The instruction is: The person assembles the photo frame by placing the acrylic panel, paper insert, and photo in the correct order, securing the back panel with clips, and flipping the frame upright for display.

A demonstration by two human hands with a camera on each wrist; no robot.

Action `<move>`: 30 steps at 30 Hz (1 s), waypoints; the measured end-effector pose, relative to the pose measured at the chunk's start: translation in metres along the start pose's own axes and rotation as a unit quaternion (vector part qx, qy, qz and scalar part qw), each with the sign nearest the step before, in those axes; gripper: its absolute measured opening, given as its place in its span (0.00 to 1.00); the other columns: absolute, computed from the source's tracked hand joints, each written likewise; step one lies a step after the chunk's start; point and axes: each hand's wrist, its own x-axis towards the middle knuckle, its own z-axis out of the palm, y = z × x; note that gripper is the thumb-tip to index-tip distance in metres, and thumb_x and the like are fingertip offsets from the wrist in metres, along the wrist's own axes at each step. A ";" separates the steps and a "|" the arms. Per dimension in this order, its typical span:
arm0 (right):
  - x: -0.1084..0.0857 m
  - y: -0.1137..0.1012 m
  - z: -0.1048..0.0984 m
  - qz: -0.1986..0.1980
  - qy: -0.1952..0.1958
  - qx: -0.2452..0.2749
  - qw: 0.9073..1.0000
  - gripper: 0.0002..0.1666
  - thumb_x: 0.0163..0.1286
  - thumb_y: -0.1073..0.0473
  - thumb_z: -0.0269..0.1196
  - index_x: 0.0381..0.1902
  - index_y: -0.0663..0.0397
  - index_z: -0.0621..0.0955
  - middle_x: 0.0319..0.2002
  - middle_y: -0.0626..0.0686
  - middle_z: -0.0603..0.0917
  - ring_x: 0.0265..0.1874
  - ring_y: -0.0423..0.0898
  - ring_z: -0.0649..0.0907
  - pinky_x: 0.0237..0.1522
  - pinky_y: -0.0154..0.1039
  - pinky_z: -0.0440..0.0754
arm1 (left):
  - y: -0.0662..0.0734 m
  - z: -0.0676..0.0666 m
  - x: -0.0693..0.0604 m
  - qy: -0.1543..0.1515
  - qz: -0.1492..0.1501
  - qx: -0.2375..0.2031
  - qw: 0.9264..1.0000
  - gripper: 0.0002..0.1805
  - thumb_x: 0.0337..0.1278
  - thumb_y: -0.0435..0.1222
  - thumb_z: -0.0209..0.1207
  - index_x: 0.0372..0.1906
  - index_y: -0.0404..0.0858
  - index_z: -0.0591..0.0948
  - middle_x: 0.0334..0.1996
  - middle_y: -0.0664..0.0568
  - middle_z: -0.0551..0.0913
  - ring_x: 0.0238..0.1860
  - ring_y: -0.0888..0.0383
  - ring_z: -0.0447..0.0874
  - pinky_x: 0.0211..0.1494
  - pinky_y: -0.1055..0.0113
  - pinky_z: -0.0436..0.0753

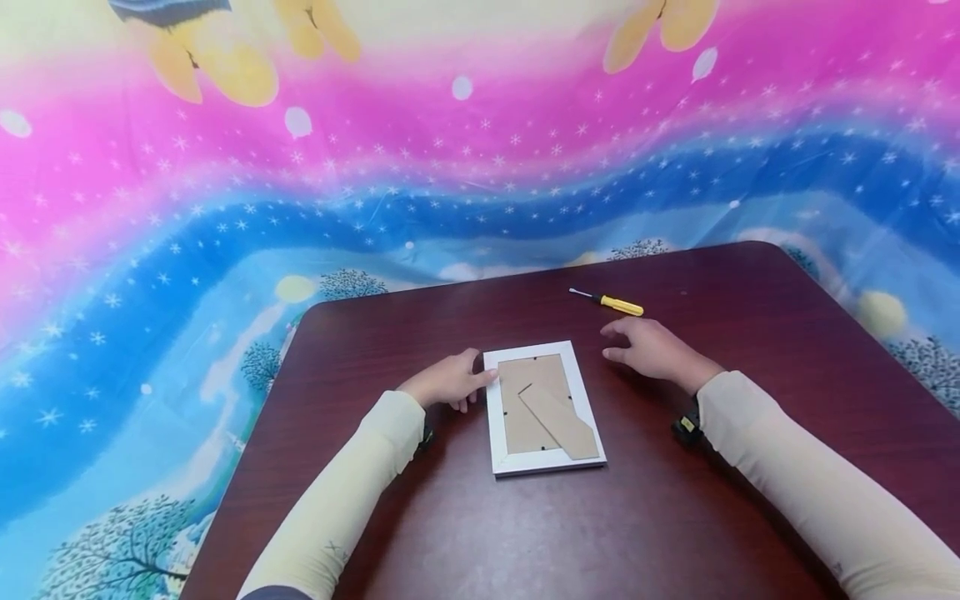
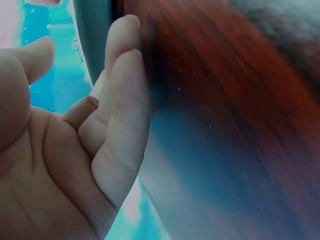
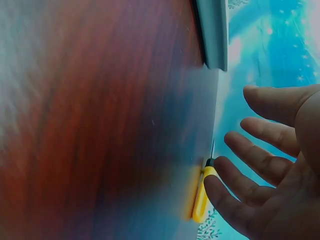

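A white picture frame lies face down on the table, its brown backing board and folded stand leg facing up. At its left side is my left hand, the thumb by the frame's edge. In the left wrist view the fingers of this hand are loosely bent and grip nothing. To the frame's right, apart from it, my right hand hovers with fingers spread and holds nothing. Just beyond that hand lies a yellow-handled screwdriver, its tip pointing left.
The dark reddish-brown table has rounded far corners. A colourful cloth backdrop with snowflakes and trees hangs behind and around it. Dark wrist cameras sit under both cuffs, the right one showing more plainly.
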 end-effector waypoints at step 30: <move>-0.031 -0.026 0.027 -0.057 -0.088 -0.088 0.991 0.30 0.73 0.47 0.58 0.60 0.66 0.77 0.66 0.68 0.68 0.67 0.67 0.63 0.64 0.62 0.63 | -0.003 0.015 -0.029 0.000 -0.007 -0.091 0.996 0.40 0.70 0.50 0.54 0.75 0.35 0.51 0.25 0.43 0.81 0.20 0.49 0.82 0.24 0.58 0.84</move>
